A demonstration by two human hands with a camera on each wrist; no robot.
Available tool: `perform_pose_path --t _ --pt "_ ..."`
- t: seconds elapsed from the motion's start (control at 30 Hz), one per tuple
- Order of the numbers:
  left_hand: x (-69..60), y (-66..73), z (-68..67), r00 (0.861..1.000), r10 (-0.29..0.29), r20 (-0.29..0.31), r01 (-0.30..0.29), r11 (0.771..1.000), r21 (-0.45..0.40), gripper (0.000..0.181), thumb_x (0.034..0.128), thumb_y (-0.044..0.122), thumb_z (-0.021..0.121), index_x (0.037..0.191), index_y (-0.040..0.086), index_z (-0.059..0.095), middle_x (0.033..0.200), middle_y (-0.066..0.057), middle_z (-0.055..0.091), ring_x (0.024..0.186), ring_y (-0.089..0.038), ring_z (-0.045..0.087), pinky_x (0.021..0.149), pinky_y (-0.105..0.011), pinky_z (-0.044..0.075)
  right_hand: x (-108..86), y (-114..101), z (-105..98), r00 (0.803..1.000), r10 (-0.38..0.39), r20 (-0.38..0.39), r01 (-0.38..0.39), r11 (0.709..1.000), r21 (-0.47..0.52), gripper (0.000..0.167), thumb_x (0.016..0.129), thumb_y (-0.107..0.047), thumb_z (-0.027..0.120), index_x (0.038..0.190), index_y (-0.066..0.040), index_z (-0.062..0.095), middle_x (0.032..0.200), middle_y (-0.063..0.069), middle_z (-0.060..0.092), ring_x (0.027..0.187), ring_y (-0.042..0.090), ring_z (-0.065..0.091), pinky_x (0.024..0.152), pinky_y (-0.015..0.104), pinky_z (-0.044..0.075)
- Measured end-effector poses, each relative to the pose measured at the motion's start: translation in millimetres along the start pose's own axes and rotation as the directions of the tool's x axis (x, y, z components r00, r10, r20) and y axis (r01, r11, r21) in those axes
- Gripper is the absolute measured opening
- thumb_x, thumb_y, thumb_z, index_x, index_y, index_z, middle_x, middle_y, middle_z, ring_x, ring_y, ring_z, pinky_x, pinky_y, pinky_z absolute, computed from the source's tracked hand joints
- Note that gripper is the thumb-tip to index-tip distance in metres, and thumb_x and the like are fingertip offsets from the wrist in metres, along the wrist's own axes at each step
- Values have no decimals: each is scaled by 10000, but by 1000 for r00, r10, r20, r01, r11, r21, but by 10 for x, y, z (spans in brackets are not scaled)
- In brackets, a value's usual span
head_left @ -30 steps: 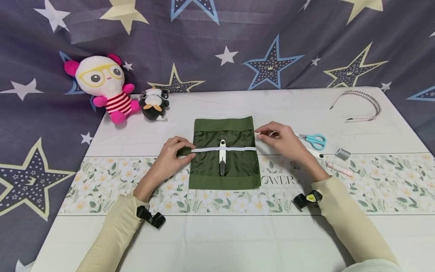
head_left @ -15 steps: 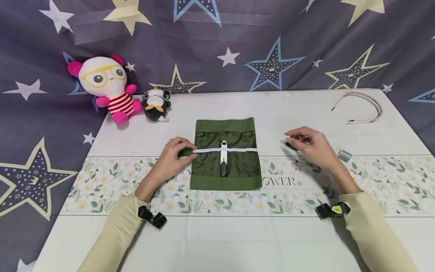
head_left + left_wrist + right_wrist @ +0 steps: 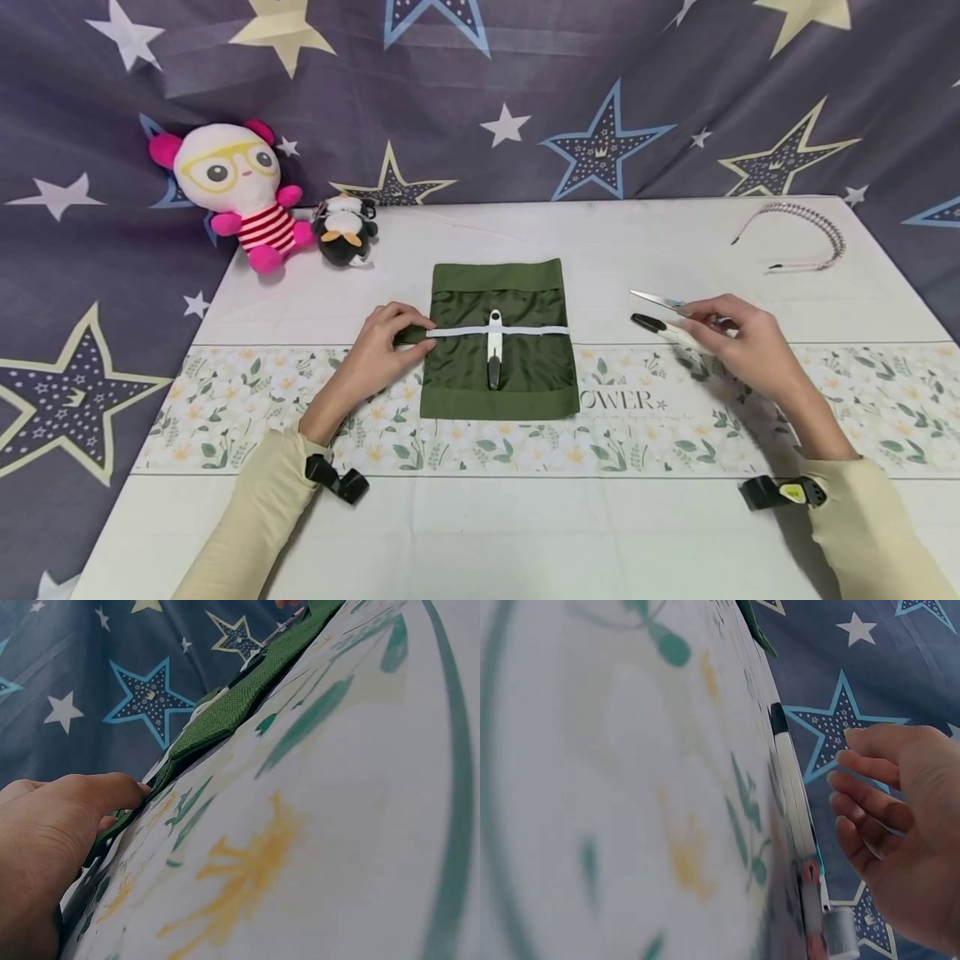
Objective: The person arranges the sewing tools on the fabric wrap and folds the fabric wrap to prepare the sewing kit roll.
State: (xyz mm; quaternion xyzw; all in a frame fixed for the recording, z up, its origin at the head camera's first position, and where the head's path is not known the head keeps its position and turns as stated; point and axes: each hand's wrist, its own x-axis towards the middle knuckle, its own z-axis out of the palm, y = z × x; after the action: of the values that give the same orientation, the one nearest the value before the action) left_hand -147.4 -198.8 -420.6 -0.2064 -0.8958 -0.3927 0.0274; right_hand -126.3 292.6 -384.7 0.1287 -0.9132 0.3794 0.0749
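A green fabric pouch point(image 3: 498, 403) lies flat, unfolded, with a white elastic band point(image 3: 536, 331) across its middle. Tucked under the band is a white tool with a black tip point(image 3: 495, 346). At the pouch's left edge my left hand point(image 3: 378, 346) pinches its small green strap between thumb and fingers. My right hand point(image 3: 738, 337) hovers above the scissors point(image 3: 656, 300) and a second white, black-tipped tool point(image 3: 796, 795), fingers loosely bent and nothing between them. The scissors' handles are hidden behind that hand.
A grey roll point(image 3: 840, 934) and a pink-and-white item point(image 3: 811, 907) lie by the right hand. A headband point(image 3: 828, 233) is at the back right. Two plush toys, a pink-and-white one point(image 3: 247, 192) and a penguin point(image 3: 345, 233), sit at the back left before a star-print curtain point(image 3: 450, 108).
My right hand has moved away to the right, from the pouch's right edge to above the scissors and white tool. The left hand keeps its pinch on the strap.
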Motion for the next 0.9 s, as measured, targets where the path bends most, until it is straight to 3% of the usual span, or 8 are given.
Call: perform_pose_path --t 0.3,0.5,0.6,0.77,0.9 --pt "7 1 2 1000 6 3 -6 1000 -7 216 965 200 770 1165 119 764 1241 -72 607 1153 -291 493 988 -538 371 -171 61 -111 1000 5 -29 -7 995 -97 216 976 -73 726 1174 14 736 1014 113 671 795 -74 563 665 82 466" --pt "4 1 0 1000 8 1 -8 1000 -3 211 967 204 766 1162 126 761 1236 -63 603 1164 -294 492 995 -543 372 -254 98 -143 999 10 -38 -16 989 -150 219 958 -63 747 1157 25 735 995 121 660 821 -128 518 710 30 421" --pt "6 3 2 1000 9 2 -9 1000 -2 211 966 204 767 1161 127 761 1234 -61 603 1171 -296 493 1006 -549 367 -289 120 -144 999 5 -37 -12 982 -190 226 948 -60 756 1153 31 733 983 122 653 830 -31 554 709 29 400" --pt "7 1 0 1000 5 5 -5 1000 -1 214 968 211 766 1163 123 763 1238 -69 603 1180 -303 493 1018 -555 360 -332 152 -132 1000 -8 -20 3 967 -256 245 924 -48 772 1145 47 723 996 161 651 842 285 645 685 99 434" --pt "6 -4 1 1000 4 5 -4 1000 -7 211 966 206 768 1161 124 765 1242 -71 602 1179 -300 491 1010 -549 366 -353 173 -118 1000 -15 -13 10 954 -301 256 910 -52 786 1134 56 725 1003 178 653 840 327 646 662 219 467"
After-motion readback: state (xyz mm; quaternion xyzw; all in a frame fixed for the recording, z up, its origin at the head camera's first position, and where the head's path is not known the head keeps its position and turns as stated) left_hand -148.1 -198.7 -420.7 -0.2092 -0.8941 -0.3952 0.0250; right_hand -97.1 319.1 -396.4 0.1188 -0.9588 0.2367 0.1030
